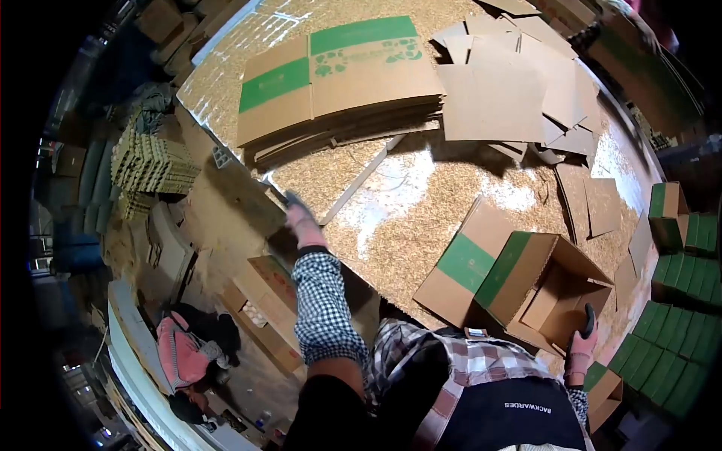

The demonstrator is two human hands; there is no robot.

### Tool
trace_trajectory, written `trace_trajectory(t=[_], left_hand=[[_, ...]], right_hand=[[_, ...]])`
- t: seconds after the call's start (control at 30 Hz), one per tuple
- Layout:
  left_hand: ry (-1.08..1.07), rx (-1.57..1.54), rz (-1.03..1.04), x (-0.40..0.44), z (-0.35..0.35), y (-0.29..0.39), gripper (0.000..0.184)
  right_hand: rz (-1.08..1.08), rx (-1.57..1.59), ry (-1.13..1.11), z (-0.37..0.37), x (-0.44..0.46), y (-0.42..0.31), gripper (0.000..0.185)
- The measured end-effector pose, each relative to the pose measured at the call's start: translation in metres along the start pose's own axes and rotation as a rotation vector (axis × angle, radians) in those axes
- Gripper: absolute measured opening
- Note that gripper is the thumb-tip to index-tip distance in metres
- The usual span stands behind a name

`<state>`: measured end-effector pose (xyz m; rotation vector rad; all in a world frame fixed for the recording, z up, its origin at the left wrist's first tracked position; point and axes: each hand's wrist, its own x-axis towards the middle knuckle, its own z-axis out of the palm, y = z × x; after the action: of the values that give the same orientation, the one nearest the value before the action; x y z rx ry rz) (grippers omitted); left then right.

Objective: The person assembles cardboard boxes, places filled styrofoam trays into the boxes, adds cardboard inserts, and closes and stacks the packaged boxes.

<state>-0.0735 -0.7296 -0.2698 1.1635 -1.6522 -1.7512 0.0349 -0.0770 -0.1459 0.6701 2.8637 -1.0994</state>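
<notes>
My left hand (304, 224), in a pink glove with dark fingertips, reaches out over the left edge of the table with its fingers stretched and nothing visible in them. Close to my body, my right hand (581, 344), gloved the same way, grips the near right rim of an open cardboard box (504, 282) with a green band. The box lies tilted, its opening turned to the right, and its inside looks bare. Beside it on the left is a flat cardboard piece (453, 263), also with a green stripe.
A stack of flattened boxes (368, 79) lies at the back of the chipboard table (391, 259), beside loose cardboard sheets (492, 98). Green-topped boxes (669, 331) are piled at the right. A person in pink (180, 349) is at lower left, near an open carton (267, 301). Another person's hand (639, 34) shows at upper right.
</notes>
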Motion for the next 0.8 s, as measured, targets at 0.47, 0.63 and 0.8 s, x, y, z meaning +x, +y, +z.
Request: trace_trajectory(t=[0.47, 0.63, 0.8], left_hand=[[-0.041, -0.557, -0.087, -0.082, -0.008, 0.017, 0.059], [-0.467, -0.555, -0.286, -0.153, -0.081, 0.034, 0.07], [-0.872, -0.592, -0.473, -0.225, -0.005, 0.134, 0.064]], right_hand=[[-0.087, -0.133, -0.062, -0.018, 0.042, 0.005, 0.063], [-0.024, -0.192, -0.108, -0.006, 0.02, -0.044, 0.07], [-0.079, -0.178, -0.122, 0.02, 0.026, -0.037, 0.079]])
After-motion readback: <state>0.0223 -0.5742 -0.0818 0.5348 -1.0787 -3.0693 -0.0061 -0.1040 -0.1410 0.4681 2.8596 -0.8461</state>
